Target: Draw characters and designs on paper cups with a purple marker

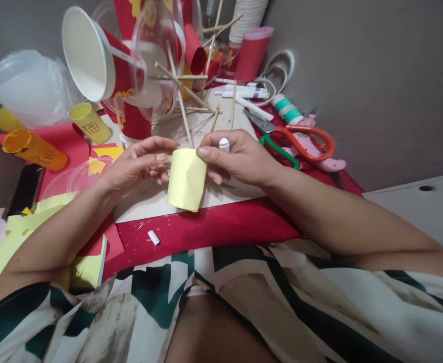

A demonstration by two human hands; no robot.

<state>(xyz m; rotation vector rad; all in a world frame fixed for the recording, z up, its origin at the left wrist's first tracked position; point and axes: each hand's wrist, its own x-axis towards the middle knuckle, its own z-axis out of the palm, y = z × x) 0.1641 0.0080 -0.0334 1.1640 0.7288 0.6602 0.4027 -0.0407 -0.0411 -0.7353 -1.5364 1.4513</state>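
Observation:
A rolled tube of pale yellow paper stands before me, slightly tilted, its front plain. My right hand pinches its upper right edge, thumb in front. A white, pen-like thing pokes up between that hand's fingers; the rest of it is hidden. At the tube's left side is my left hand, fingers apart, their tips close to the paper; whether they touch it I cannot tell. Below the tube, a short white piece like a pen cap lies on the red cloth.
Paper cups on crossed wooden sticks rise behind my hands. Orange-handled scissors, white pens and tape are on the right. A marked yellow tube, an orange tube and paper sheets lie left.

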